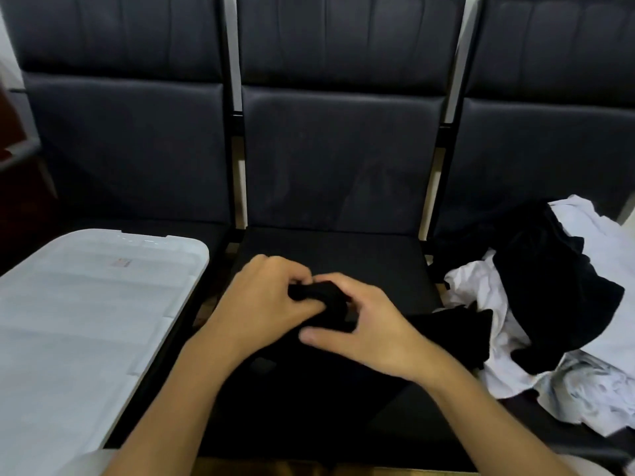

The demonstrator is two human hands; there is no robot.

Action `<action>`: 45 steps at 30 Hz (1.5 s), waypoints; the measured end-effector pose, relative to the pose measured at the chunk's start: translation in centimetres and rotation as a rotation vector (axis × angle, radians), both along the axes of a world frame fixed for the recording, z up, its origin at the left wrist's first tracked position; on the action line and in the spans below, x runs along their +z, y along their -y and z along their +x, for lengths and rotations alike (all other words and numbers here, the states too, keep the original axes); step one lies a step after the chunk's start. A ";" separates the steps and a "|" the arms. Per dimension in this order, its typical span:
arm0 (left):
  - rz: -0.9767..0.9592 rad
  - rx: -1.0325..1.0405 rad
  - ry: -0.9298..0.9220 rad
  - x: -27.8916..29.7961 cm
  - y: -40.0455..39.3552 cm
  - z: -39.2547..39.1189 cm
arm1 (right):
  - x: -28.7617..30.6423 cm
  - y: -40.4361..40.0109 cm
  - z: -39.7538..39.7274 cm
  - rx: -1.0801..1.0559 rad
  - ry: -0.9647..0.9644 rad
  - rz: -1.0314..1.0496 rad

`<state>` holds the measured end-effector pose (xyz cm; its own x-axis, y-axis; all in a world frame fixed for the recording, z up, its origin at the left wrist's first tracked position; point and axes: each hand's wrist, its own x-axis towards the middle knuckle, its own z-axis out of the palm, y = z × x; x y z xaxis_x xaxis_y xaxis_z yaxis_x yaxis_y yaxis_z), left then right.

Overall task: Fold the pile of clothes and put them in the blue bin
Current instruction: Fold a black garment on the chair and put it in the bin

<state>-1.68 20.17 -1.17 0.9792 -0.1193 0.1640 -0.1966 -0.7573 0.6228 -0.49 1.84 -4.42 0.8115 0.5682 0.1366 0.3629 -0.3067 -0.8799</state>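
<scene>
Dark padded seats (340,166) in a row, backrests upright behind. On the middle seat, a black garment (319,341), bunched at its top between both hands. Left hand (264,304) curled, pinching the cloth; right hand (364,331) curled round the same bunch, thumb out flat. White lidded bin (89,310) on the left seat. Heap of black and white clothes (536,304) on the right seat.

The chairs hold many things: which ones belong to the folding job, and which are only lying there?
For the job:
- black garment, gripped by left hand and right hand
- pile of clothes, black and white
- bin's white lid, still on

Not part of it:
- row of dark chairs
</scene>
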 end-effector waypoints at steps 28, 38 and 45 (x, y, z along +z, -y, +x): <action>-0.171 0.369 0.070 -0.8 -10.2 0.5 | 1.7 6.5 3.2 -0.564 0.042 0.387; -0.232 -0.141 -0.775 -1.5 -7.2 -0.2 | 3.9 4.2 1.1 -0.235 -0.402 0.689; -0.627 -0.442 -0.438 -2.0 -0.3 -0.8 | 3.8 2.2 0.2 0.031 -0.356 0.487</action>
<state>-2.44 20.45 -3.14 0.8550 -0.5160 -0.0531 -0.0365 -0.1619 0.9861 -0.29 -0.31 -0.65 0.8394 0.5322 0.1104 0.0229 0.1683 -0.9855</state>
